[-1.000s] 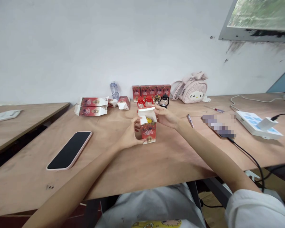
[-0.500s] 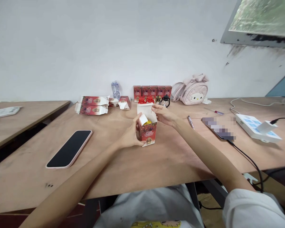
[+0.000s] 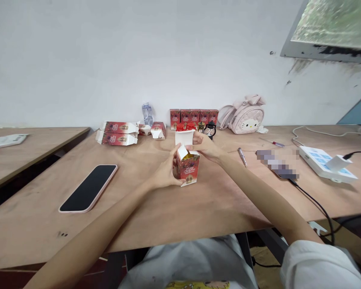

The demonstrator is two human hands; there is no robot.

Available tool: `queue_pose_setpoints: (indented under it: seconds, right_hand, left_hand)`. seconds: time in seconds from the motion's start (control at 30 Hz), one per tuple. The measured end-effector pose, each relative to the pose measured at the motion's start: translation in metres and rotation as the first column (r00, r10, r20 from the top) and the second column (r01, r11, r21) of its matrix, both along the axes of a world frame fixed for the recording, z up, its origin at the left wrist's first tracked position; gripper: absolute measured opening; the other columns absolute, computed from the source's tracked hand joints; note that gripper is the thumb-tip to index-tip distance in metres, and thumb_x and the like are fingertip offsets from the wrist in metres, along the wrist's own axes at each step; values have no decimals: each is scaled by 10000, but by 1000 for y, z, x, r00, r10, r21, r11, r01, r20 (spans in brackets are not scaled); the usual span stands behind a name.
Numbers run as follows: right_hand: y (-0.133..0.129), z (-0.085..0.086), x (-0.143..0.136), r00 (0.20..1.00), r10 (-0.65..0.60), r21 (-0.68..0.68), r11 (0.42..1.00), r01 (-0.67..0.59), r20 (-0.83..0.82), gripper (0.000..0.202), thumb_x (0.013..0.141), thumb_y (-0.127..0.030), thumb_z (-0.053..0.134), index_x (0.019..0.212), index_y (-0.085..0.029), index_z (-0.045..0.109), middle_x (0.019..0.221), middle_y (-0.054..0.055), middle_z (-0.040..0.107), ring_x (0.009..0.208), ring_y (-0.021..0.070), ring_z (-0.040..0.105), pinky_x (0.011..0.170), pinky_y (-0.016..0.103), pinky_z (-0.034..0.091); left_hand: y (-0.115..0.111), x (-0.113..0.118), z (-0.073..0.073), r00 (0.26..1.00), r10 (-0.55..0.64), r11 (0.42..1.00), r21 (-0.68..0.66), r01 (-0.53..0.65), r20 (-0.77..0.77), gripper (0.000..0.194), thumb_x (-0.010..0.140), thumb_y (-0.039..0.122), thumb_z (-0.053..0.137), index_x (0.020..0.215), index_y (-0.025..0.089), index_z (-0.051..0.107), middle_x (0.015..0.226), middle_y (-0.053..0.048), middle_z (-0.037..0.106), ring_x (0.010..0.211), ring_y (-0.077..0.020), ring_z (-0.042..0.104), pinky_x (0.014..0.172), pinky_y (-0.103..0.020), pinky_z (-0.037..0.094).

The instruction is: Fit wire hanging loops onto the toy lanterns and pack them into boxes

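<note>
The left hand (image 3: 165,173) grips the small red printed cardboard box (image 3: 187,169) while the right hand (image 3: 205,147) pinches its white flap (image 3: 184,137); squeezing could crumple it.

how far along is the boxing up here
Done: five closed red boxes stand in a row by the wall. In hand: the left hand steadies an open red box with something yellow inside, while the right hand holds its white lid flap up. Left: small lanterns and flat boxes wait unpacked.
</note>
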State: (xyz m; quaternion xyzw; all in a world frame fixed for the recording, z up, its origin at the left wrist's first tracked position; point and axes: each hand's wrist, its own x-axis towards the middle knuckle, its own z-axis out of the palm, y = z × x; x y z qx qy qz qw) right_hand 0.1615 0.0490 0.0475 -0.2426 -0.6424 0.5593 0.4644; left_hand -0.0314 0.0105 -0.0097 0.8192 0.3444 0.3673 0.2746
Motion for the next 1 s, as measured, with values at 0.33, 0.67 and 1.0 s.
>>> queue_pose_setpoints:
  seconds: [0.33, 0.67, 1.0]
  right_hand:
    - [-27, 8, 15, 991, -44, 212, 977, 17, 123, 396, 771, -574, 639, 948, -224, 695, 993, 44, 709, 942, 185, 648, 854, 333, 492]
    - [-41, -1, 19, 932, -189, 576, 817, -27, 311, 249, 905, -402, 539, 1087, -326, 690, 1207, 15, 655, 1221, 180, 525, 1064, 409, 392]
    - [-41, -14, 30, 718, -530, 823, 558, -104, 451, 356, 882, -427, 562, 1214, -309, 611, 1407, 52, 493, 1299, 250, 425, 1078, 500, 327]
  left_hand:
    - [6, -3, -21, 993, 9, 956, 292, 26, -117, 1024, 691, 394, 707, 1476, 310, 55, 1286, -101, 499, 1098, -330, 538, 883, -486, 465]
    - [6, -1, -30, 996, 72, 951, 305, -52, -55, 1105, 682, 436, 693, 1484, 234, -39, 1308, -144, 492, 963, -270, 593, 818, -445, 500]
    - [2, 1, -28, 999, 36, 991, 128, -36, 4, 1068, 672, 420, 713, 1493, 288, 42, 1335, -108, 504, 1073, -307, 579, 922, -473, 463]
